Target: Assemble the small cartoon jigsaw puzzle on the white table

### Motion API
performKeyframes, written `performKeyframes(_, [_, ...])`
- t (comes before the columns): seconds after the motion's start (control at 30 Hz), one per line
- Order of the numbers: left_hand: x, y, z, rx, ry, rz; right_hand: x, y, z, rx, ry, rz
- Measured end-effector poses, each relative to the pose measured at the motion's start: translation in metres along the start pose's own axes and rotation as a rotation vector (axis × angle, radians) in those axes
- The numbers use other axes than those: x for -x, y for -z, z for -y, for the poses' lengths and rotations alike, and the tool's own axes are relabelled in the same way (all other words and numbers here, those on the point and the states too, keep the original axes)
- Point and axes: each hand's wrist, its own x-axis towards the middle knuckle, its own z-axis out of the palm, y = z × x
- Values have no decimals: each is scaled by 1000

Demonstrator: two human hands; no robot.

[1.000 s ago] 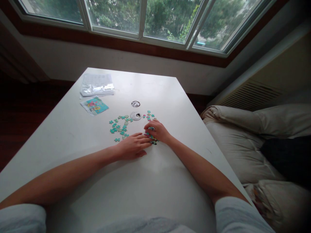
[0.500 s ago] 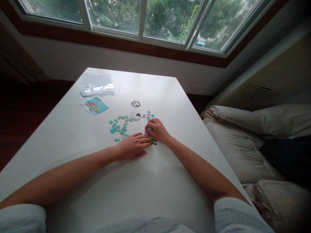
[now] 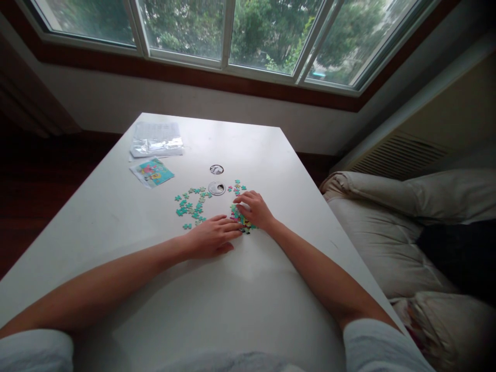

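Observation:
My left hand (image 3: 215, 236) lies flat on the table with its fingers stretched out, their tips at the left edge of a cluster of colourful jigsaw pieces (image 3: 245, 224). Over the far side of that cluster is my right hand (image 3: 254, 208), its fingers bent and the thumb a little apart; I see no piece between them. Part of the cluster is hidden under both hands. Loose teal and pale green jigsaw pieces (image 3: 188, 207) are scattered beyond my left hand. A few more loose pieces (image 3: 237, 187) lie just past my right fingers.
Two round grey-and-white picture discs (image 3: 216, 188) are set in the tabletop or lie on it. A small picture card (image 3: 153, 172) in teal and pink lies at the left, below a clear plastic packet (image 3: 156, 139) with papers. A beige padded seat (image 3: 380, 232) stands right of the white table (image 3: 248, 305).
My right hand has lifted slightly and its fingers have loosened, so more of the colourful cluster shows. My left hand stays in place. The whole view has shifted slightly.

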Motion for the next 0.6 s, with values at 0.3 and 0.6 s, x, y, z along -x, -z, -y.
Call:
performKeyframes(0.3, [-1,3,-2,-34,20,-4,1,7,-22,154,-99,-34])
performKeyframes(0.6, [-2,7,-2,-97,77,-23,1,7,-24,136,-150,-94])
